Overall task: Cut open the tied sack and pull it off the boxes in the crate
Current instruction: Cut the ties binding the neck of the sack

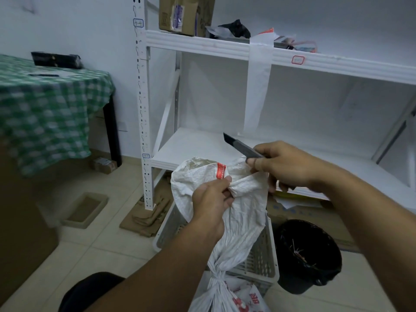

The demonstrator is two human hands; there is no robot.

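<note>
A crumpled white woven plastic sack [234,212], cinched at a knot near its lower end, rises over the grey slotted plastic crate [262,255]. Red printing near the bottom is unreadable. The left hand [211,199] pinches its loose top by a red strip. The right hand [286,165] grips a grey utility knife [240,147], fingers curled.

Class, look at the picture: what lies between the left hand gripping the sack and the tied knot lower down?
In the head view, only the sack's own gathered white fabric runs from the left hand down to the knot, in front of the crate.
</note>
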